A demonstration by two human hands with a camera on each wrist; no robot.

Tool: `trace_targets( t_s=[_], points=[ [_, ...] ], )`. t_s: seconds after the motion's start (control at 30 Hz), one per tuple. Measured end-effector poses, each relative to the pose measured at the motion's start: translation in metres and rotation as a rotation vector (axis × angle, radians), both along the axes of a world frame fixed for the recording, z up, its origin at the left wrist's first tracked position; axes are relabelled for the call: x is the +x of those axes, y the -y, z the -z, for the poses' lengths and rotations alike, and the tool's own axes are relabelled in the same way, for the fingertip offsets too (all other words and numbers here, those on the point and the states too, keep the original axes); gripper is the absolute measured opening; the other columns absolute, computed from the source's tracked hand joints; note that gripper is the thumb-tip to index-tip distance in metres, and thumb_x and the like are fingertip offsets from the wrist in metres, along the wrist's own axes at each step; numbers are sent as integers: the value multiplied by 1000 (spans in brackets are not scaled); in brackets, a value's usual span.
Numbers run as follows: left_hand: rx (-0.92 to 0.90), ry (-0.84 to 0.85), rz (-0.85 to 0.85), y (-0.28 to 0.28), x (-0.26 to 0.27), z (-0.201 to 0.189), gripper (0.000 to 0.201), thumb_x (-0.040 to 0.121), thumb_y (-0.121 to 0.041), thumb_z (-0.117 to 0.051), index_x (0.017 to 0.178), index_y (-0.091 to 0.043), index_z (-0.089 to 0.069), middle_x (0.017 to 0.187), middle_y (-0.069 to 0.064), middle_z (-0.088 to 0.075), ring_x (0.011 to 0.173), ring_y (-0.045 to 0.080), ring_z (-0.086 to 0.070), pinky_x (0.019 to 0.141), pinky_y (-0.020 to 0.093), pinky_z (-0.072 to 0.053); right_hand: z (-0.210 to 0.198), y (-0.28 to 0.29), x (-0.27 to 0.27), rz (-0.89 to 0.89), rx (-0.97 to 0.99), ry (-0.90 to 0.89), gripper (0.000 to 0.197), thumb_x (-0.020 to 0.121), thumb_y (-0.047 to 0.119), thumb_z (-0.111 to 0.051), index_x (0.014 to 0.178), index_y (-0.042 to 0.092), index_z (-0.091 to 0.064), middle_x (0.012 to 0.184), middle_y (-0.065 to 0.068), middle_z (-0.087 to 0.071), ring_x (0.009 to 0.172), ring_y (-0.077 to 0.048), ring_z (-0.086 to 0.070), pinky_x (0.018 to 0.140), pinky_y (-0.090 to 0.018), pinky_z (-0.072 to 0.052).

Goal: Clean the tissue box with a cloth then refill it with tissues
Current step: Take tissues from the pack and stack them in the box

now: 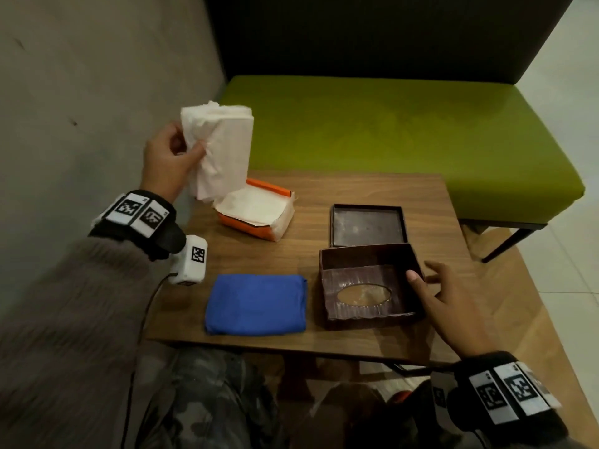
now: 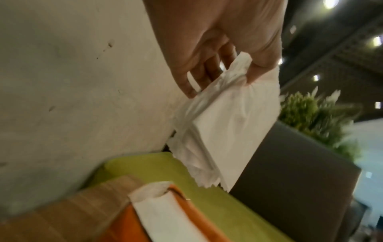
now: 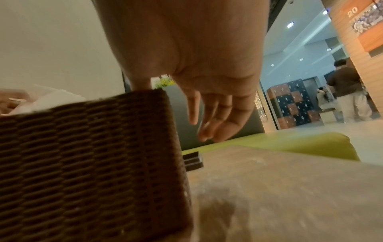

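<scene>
The wooden table (image 1: 372,192) carries everything. At its 5 o'clock sits the brown tissue box (image 1: 369,283), upside down, its oval slot against the tabletop and its open side up; its flat base panel (image 1: 368,225) lies just behind, at 2 o'clock. The folded blue cloth (image 1: 257,304) rests at 7 o'clock, touching nothing. At 11 o'clock the torn orange tissue pack (image 1: 256,215) lies open. Above it the left hand (image 1: 170,157) pinches a thick stack of tissues (image 1: 223,150) between thumb and fingers, by one edge only. The right hand (image 1: 450,299) has relaxed, spread fingers, thumb on the box's right wall.

Likely trouble: gripped at one edge, the stack could fan apart or shed sheets on the way. With only a light thumb steadying it, the box could slide when tissues press in. A bunched stack might jam against the walls.
</scene>
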State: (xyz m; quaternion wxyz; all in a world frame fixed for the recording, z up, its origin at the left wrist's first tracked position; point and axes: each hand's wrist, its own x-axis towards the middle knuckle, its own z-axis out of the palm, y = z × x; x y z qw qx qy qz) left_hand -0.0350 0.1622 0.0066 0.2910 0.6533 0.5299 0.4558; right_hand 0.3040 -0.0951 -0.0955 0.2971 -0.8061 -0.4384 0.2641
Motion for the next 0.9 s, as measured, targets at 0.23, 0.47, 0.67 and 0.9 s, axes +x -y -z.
trace_targets(
  t_s=[0.23,0.47,0.67,0.9],
  points=[
    [-421,549,119,106,27,-2,20,92,-6,-41,88,-17,-57,81,-1,-65,69,5,-60,64,22,-49,-69,8,-72,-84,412,-322,52,83,63,-56,123,29,-56,107,14,-62,99,-1,-61,81,-22,-50],
    [-818,671,267,225,75,20,32,94,-17,-36,116,-17,-60,106,8,-70,96,20,-66,78,35,-53,-67,24,-132,-164,59,-1119,56,82,45,-69,130,20,-56,120,-4,-69,112,-23,-66,99,-43,-51],
    [-941,604,281,266,78,33,52,83,-53,-51,121,-18,-59,116,9,-66,110,24,-61,93,41,-49,-57,58,-124,33,149,-952,40,89,25,-67,126,11,-58,111,-8,-71,96,-20,-70,71,-26,-59],
    [-1092,772,396,290,82,38,48,79,-47,-58,119,-20,-58,114,10,-68,107,26,-64,94,45,-48,-62,79,-122,25,210,-973,37,88,25,-68,121,12,-58,109,-9,-71,94,-20,-71,71,-27,-59]
  ],
)
